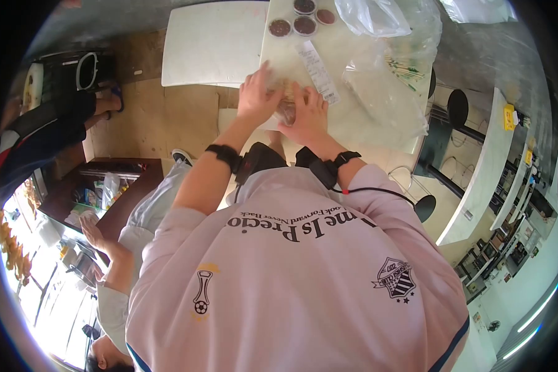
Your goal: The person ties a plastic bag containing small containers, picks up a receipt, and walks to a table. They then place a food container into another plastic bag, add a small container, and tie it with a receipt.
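Note:
At the near edge of the white table (359, 127), my left hand (257, 98) and my right hand (308, 113) close in from both sides on a clear plastic package of food (286, 110). Light brown contents show through it; its exact kind is hidden by my fingers and some blur. My left fingers are slightly smeared by motion. Just beyond my right hand lies a long printed receipt (318, 71). Several small round tubs of dark red sauce (305, 25) stand farther back.
Clear plastic bags (384, 80) lie on the right of the table, with green-tipped sticks (406, 71) in or under one. A white board (214, 43) adjoins on the left. Another person's hand (93, 234) is by a brown cabinet (121, 204). Black stools (457, 108) stand right.

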Available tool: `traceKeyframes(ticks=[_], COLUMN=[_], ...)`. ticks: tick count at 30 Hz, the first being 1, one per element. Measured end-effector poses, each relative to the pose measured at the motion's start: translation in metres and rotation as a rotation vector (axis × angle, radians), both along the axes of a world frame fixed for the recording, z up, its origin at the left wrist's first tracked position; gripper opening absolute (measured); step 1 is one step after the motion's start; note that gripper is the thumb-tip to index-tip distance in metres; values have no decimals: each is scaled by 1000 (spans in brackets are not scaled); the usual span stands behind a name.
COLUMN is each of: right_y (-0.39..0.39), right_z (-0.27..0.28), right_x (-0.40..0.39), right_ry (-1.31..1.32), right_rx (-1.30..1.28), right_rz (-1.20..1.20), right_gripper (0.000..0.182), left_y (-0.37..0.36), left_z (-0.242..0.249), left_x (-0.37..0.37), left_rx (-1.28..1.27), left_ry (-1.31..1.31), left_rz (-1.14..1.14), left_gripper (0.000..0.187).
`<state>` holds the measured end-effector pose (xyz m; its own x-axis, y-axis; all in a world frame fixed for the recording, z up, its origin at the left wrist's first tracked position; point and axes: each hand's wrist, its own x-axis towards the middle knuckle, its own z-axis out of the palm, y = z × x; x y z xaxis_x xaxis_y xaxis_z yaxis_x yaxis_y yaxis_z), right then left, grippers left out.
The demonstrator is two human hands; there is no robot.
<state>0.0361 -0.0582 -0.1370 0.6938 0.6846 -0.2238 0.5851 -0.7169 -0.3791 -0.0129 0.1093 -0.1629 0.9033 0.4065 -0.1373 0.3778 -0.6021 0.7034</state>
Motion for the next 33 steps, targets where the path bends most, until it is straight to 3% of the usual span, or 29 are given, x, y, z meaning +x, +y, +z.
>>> traceKeyframes(ticks=[1,3,7,9,10,11,13,15,17,18,19,20,21,23,24,25,26,27,29,30,32,33], right_y=[-3,-11,-26,-44,-56,-69,-96,-126,-142,-147,-152,-156,-155,-148,-150,-151,-154,-154,-155,-154,-151,-148], right_z=[2,12,74,101,112,120,135,158,164,163,160,152,144,127,114,103,92,96,104,101,89,83], right_x=[-1,-1,14,38,54,72,106,128,138,140,142,148,150,150,153,155,157,158,157,156,162,169], right_ry=[19,27,64,366,570,568,1277,1287,1302,1231,1143,1020,1024,554,559,314,79,86,172,182,184,185], right_rx=[68,142,324,548,528,534,516,612,696,958,1217,1277,1281,1245,1252,1068,873,879,266,271,-139,-134], right_rz=[-45,-98,-113,-211,-288,-288,-325,-365,-400,-514,-626,-626,-626,-593,-597,-450,-303,-307,-144,-139,157,161], right_gripper=[107,110,108,103,85,85,66,62,58,54,50,47,47,45,45,41,37,37,33,33,30,30], left_y=[3,7,5,1,-2,-6,-25,-48,-68,-77,-87,-94,-97,-96,-95,-95,-94,-93,-92,-93,-100,-103], left_z=[17,52,110,112,122,133,157,177,186,162,121,99,101,110,109,116,123,131,142,147,158,161], left_x=[-1,-3,3,12,22,31,60,93,126,141,155,163,166,168,164,158,150,144,134,130,128,126], left_rx=[9,-398,-595,-731,-810,-890,-841,-796,-910,-908,-386,140,144,-361,-550,-542,-756,-967,-1012,-1063,-1005,-954], left_ry=[-7,387,260,165,111,61,21,-18,-241,-241,-279,-303,-301,192,89,95,-14,-125,-102,-87,-68,-50], left_rz=[-3,141,138,132,58,-20,-92,-166,135,135,204,260,259,-19,-28,-31,33,102,81,55,-3,-70], left_gripper=[65,58,48,45,43,42,43,43,47,47,47,48,48,43,32,32,27,22,20,18,18,19])
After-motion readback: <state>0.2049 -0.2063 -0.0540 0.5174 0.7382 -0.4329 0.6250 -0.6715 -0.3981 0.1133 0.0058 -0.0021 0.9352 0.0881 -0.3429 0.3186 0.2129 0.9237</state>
